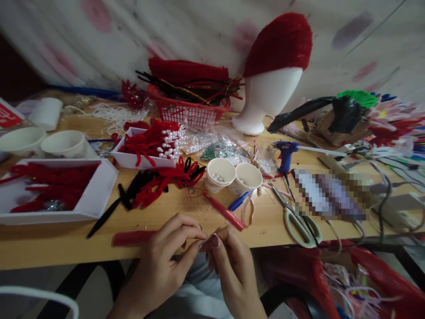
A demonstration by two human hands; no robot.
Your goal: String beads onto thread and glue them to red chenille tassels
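Note:
My left hand (166,257) and my right hand (229,261) meet just below the front edge of the wooden table (66,248), fingertips pinched together. Whatever is pinched between them is too small to make out. A red pipe cleaner strip (133,238) lies on the table edge just left of my left hand. A red pen-like stick (224,212) and a blue one (239,200) lie just beyond my fingers. Two paper cups (234,176), one with pearl beads inside, stand behind them.
Scissors (297,219) and a blue glue gun (284,155) lie right. White trays of red pipe cleaners (56,190), a red basket (189,110), a foam head with a red cap (272,75), bowls (43,141) and cables surround. A red bag (365,279) hangs below.

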